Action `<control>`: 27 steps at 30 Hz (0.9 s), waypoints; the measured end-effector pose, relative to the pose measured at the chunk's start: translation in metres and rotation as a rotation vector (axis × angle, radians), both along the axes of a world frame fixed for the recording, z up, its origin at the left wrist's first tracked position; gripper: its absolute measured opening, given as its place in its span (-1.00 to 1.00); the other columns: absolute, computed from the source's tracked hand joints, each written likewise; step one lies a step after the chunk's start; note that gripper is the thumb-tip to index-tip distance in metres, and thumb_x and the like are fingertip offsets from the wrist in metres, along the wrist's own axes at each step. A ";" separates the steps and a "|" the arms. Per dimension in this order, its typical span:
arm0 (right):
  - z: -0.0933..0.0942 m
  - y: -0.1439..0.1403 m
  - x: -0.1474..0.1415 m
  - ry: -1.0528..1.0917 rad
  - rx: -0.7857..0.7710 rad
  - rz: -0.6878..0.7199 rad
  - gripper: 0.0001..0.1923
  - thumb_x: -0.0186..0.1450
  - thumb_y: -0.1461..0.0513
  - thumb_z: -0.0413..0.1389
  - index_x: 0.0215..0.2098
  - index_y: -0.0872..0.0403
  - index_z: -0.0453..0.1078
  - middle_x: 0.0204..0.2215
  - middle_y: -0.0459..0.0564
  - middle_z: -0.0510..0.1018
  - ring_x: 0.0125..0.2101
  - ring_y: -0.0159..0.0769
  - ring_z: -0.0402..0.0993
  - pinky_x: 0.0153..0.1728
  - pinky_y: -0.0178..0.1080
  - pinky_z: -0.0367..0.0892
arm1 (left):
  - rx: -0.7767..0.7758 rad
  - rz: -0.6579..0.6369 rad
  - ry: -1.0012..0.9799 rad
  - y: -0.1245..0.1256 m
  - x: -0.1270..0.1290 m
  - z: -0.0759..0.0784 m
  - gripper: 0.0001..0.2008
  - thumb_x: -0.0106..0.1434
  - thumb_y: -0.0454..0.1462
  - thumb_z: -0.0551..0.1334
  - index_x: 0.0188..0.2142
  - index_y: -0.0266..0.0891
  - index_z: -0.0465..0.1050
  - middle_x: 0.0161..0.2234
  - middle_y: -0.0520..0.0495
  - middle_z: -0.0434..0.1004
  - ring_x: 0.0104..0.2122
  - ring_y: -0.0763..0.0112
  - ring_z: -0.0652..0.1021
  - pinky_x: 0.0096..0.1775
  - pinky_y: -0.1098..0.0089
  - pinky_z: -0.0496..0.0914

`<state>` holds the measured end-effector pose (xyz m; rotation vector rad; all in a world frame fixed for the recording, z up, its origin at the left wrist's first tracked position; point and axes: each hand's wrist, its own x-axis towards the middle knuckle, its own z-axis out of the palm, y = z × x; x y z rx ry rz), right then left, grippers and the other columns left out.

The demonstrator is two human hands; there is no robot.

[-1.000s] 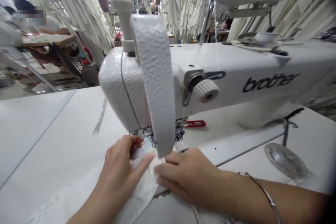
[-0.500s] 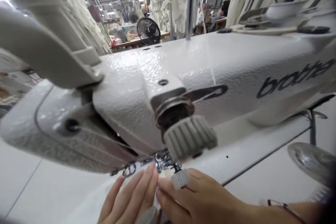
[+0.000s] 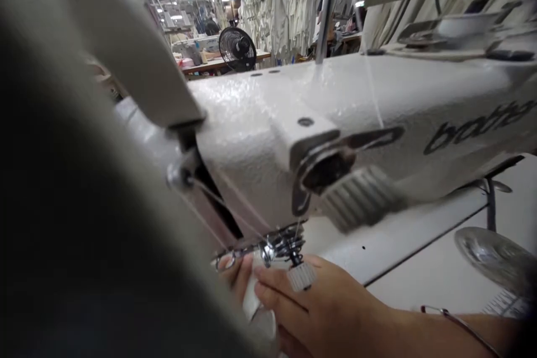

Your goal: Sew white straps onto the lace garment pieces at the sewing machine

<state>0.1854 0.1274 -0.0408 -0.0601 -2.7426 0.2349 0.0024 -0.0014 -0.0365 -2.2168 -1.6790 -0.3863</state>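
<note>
My right hand (image 3: 331,310) lies under the head of a white sewing machine (image 3: 293,106), its fingers pinching a piece of white fabric (image 3: 251,305) just below the needle parts (image 3: 281,246). Only the fingertips of my left hand (image 3: 235,274) show, touching the same fabric from the left; the rest is hidden behind a blurred grey part of the machine that fills the left of the view. A small ribbed knob (image 3: 301,277) sits right above my right fingers. A thin bracelet (image 3: 457,321) circles my right wrist.
A large ribbed tension knob (image 3: 361,198) juts from the machine's front, with thread (image 3: 371,84) running down to it. A shiny metal dish (image 3: 490,254) is set in the white table (image 3: 419,285) at right. Behind stand a black fan (image 3: 237,47) and hanging pale garments (image 3: 293,5).
The view has dropped lower and much closer to the machine, whose near parts now block the left side. My hands have drawn together on the fabric under the needle; my left hand is mostly hidden.
</note>
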 end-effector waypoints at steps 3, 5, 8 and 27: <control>0.012 -0.002 0.004 -0.057 -0.030 0.007 -0.81 0.39 0.23 -0.01 -0.19 0.13 0.42 -0.28 0.03 0.53 -0.34 -0.19 0.39 -0.40 -0.15 0.30 | 0.034 0.001 0.037 0.000 0.002 0.005 -0.64 0.38 -0.15 0.01 0.05 -0.25 0.37 -0.05 -0.18 0.54 0.01 0.08 0.46 -0.07 0.17 0.42; 0.019 -0.004 0.005 -0.051 -0.050 -0.018 -0.87 0.35 0.26 0.04 -0.22 0.13 0.40 -0.30 -0.01 0.52 -0.37 -0.20 0.36 -0.42 -0.15 0.27 | 0.035 0.001 0.077 0.001 0.005 0.010 -0.68 0.39 -0.19 0.02 -0.02 -0.33 0.40 -0.05 -0.27 0.51 0.01 0.01 0.43 -0.15 0.16 0.41; 0.025 -0.003 0.008 -0.045 -0.086 -0.018 -0.87 0.33 0.29 0.07 -0.18 0.17 0.40 -0.27 0.00 0.51 -0.37 -0.22 0.35 -0.43 -0.16 0.25 | 0.022 -0.053 0.128 0.003 0.010 0.020 -0.69 0.41 -0.36 -0.08 -0.10 -0.33 0.42 -0.17 -0.23 0.53 -0.13 0.13 0.48 -0.23 0.23 0.38; 0.017 0.010 0.016 0.000 -0.448 0.023 -0.83 0.25 0.24 0.17 -0.17 0.09 0.41 -0.32 -0.08 0.50 -0.40 -0.34 0.33 -0.39 -0.26 0.17 | -0.014 0.057 -0.277 0.008 0.000 0.017 -0.77 0.41 -0.20 0.01 -0.14 -0.15 0.43 -0.38 0.00 0.60 -0.41 0.39 0.62 -0.43 0.50 0.48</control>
